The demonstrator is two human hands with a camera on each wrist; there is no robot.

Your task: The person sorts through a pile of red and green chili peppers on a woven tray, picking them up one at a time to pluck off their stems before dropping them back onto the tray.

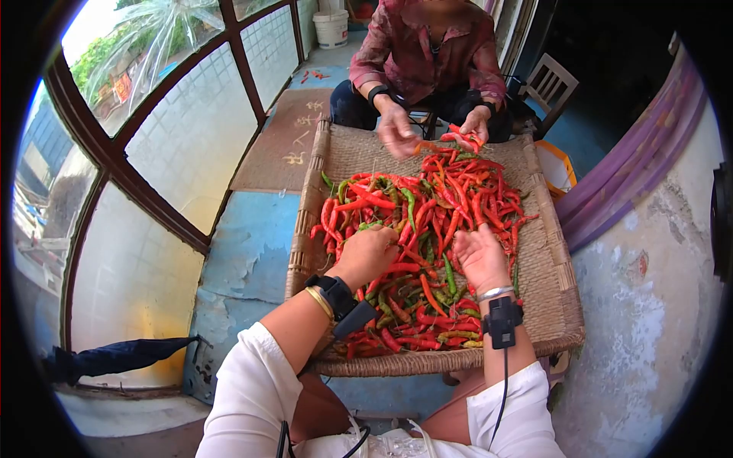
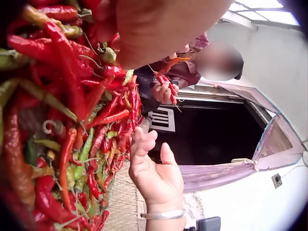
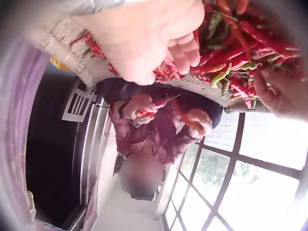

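Observation:
A heap of red and green chili peppers (image 1: pixel 427 305) lies on a woven tray (image 1: pixel 546 298). My left hand (image 1: pixel 366 256) is over the heap's left side, back of the hand up and fingertips down among the peppers. A green chili (image 1: pixel 370 225) shows by its knuckles; whether the fingers pinch a pepper I cannot tell. At the heap's right side is my right hand (image 1: pixel 482 259), palm turned upward, fingers loosely bent, holding nothing. The left wrist view shows the same right hand (image 2: pixel 156 178) beside the peppers, its palm bare.
Across the tray sits a person in a patterned red shirt (image 1: pixel 435 61), holding red chilies (image 1: pixel 464 139). Framed windows (image 1: pixel 191 130) line the left side. A purple curtain (image 1: pixel 634 168) and a worn wall (image 1: pixel 641 320) are at the right. Behind stands a white bucket (image 1: pixel 330 30).

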